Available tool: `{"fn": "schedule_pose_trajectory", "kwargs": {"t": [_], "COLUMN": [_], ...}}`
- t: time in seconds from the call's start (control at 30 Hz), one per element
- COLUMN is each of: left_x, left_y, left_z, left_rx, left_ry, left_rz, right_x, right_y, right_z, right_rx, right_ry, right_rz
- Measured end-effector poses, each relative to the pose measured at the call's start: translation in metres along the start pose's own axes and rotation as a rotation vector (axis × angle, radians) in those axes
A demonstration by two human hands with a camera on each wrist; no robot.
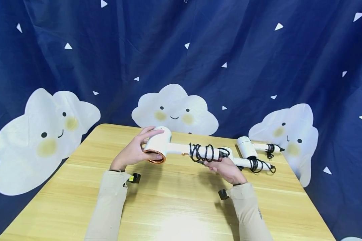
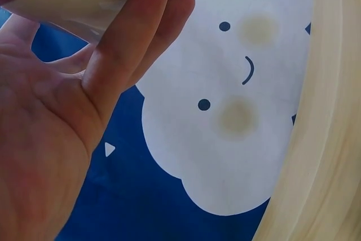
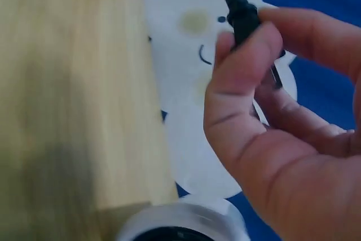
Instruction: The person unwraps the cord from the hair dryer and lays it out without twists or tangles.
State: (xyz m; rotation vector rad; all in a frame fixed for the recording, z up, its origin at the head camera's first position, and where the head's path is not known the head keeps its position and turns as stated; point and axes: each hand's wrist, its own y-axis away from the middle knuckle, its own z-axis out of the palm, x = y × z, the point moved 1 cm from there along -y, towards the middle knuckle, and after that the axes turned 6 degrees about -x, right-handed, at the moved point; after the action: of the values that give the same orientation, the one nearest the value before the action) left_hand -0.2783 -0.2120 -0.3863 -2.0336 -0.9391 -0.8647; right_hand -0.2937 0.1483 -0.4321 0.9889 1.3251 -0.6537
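Observation:
Above the table, my left hand [image 1: 135,149] grips the head of a white hair dryer [image 1: 158,144] with a copper-coloured rim, thumb at the rim and fingers over the top. Its handle [image 1: 178,148] points right, with a black cord [image 1: 201,152] looped loosely round it. Near the handle's end, my right hand [image 1: 226,169] pinches the cord's black plug [image 3: 245,23] between thumb and fingers. In the left wrist view, the fingers [image 2: 132,32] lie along the dryer's white body [image 2: 84,9].
Two more white hair dryers lie on the table [image 1: 169,197] at the right. The farther one [image 1: 245,147] has its cord bundled at the handle; the nearer one [image 1: 244,163] is partly hidden by my right hand. A blue curtain [image 1: 181,67] with cloud faces hangs behind.

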Motion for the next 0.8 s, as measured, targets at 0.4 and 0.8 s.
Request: {"fn": "schedule_pose_trajectory", "kwargs": {"t": [0.4,0.8], "left_x": [0.004,0.003], "left_y": [-0.003,-0.005], "left_z": [0.005,0.011], "left_rx": [-0.053,-0.075], "left_ry": [0.009,-0.010], "left_rz": [-0.020,-0.012], "right_x": [-0.021,-0.043], "right_y": [0.017,0.029], "right_z": [-0.019,-0.016], "right_rx": [0.149,0.322], "right_ry": [-0.163,-0.300], "right_rz": [-0.207,-0.403]}}
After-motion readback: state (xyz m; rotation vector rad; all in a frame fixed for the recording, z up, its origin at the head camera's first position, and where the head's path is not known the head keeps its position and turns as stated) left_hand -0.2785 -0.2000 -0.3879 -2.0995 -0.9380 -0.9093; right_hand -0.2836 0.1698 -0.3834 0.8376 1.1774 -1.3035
